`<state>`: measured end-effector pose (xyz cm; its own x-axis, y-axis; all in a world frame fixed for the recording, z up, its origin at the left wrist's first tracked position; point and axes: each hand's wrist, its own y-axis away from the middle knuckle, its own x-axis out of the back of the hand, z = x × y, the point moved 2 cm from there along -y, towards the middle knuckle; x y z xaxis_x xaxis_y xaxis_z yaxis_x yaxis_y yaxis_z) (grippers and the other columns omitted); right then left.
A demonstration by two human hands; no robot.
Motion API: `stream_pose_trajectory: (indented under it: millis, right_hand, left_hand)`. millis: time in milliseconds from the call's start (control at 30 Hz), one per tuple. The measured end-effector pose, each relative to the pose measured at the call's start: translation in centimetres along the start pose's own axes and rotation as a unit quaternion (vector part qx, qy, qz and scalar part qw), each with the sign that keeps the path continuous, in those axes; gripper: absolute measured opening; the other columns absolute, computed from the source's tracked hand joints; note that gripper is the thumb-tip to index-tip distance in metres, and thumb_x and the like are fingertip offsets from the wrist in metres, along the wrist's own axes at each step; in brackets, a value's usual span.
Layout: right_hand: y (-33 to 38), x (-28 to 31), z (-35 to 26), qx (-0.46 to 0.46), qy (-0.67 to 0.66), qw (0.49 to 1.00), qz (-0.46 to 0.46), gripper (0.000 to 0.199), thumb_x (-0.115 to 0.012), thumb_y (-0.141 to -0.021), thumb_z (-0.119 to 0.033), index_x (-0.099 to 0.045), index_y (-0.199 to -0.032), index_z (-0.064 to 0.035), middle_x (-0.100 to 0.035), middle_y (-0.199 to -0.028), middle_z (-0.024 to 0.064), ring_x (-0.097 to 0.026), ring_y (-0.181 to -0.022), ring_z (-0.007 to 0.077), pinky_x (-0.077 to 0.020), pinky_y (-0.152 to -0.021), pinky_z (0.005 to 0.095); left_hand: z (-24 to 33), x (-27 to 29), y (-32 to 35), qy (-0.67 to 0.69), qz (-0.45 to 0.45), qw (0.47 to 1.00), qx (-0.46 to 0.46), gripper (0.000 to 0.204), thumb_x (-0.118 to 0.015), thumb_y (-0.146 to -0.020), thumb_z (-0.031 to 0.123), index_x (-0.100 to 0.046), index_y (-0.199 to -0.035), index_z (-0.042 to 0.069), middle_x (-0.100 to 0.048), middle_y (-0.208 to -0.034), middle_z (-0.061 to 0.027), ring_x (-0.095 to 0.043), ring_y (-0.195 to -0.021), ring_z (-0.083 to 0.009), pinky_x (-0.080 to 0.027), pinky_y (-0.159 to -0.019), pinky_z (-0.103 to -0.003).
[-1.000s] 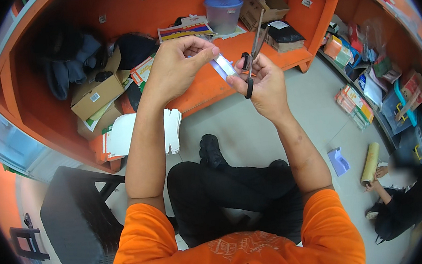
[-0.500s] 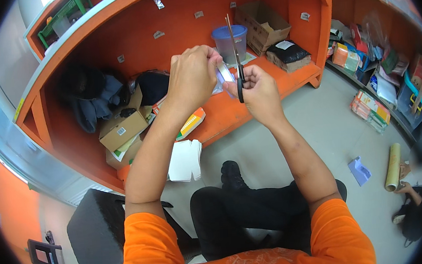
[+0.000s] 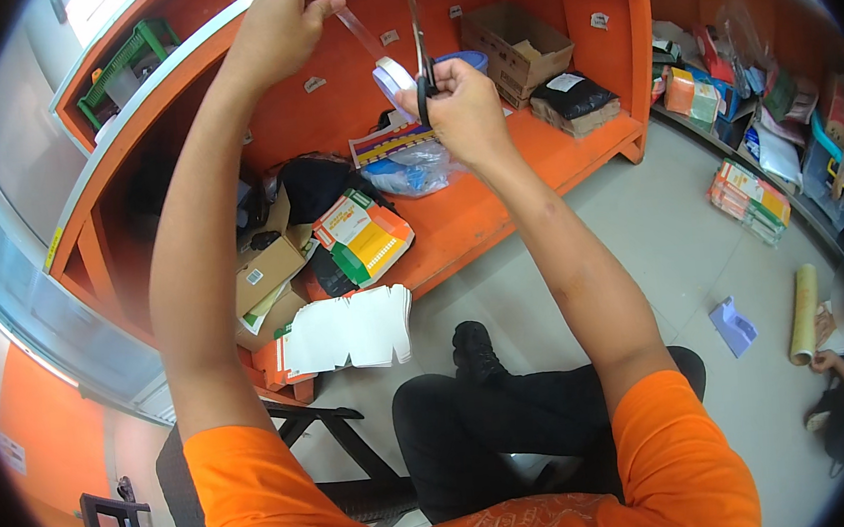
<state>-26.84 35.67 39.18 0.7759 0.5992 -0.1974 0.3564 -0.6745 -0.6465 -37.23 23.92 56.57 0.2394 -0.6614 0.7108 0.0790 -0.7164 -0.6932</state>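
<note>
Raised toward the upper left, my left hand (image 3: 279, 33) pinches the free end of a clear strip of adhesive tape (image 3: 359, 32). The strip runs taut down to its tape roll (image 3: 392, 77), a ring with a pale lilac core. My right hand (image 3: 470, 109) grips that roll by its edge. The same hand also holds a pair of scissors (image 3: 417, 38) with black handles, its blades pointing up beside the roll. Whether the blades are parted is hard to see.
An orange shelf (image 3: 497, 202) ahead bears a cardboard box (image 3: 514, 50), a black-wrapped parcel (image 3: 575, 97), a plastic bag (image 3: 412, 172) and printed cartons (image 3: 364, 233). White sheets (image 3: 348, 332) lie at its near end. On the floor at right are a lilac tape dispenser (image 3: 734, 327) and a yellowish roll (image 3: 804, 315).
My left hand has moved up and left, away from the right, drawing out a length of tape. My right hand has shifted up and slightly left with the roll and scissors.
</note>
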Motion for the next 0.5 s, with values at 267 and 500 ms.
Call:
stream_pose_trajectory:
  millis: [267,500]
  right_hand:
    - [-5.8,-3.4,-0.5,-0.052,0.011,0.999,0.009,0.035,-0.084,-0.076,-0.026,-0.068,-0.088,0.0017,-0.071,-0.078,0.0115,-0.067,-0.067,0.0154,-0.0523,-0.06,0.0306]
    - [-8.9,-7.0,0.6,-0.09,-0.067,0.993,0.042,0.03,-0.085,-0.074,-0.024,-0.067,-0.079,0.0003,-0.07,-0.073,0.0107,-0.066,-0.064,0.0155,-0.0522,-0.056,0.0308]
  left_hand:
    - [-5.6,1.7,-6.2,-0.059,0.027,0.997,-0.037,0.028,-0.06,-0.096,0.025,-0.068,-0.105,-0.001,-0.07,-0.096,-0.0188,-0.067,-0.092,-0.0321,-0.049,-0.085,-0.041]
    - [-10.0,1.2,-10.4,-0.175,0.025,0.974,-0.145,0.025,-0.06,-0.094,0.023,-0.069,-0.099,0.0,-0.069,-0.091,-0.0184,-0.065,-0.089,-0.0372,-0.049,-0.081,-0.045]
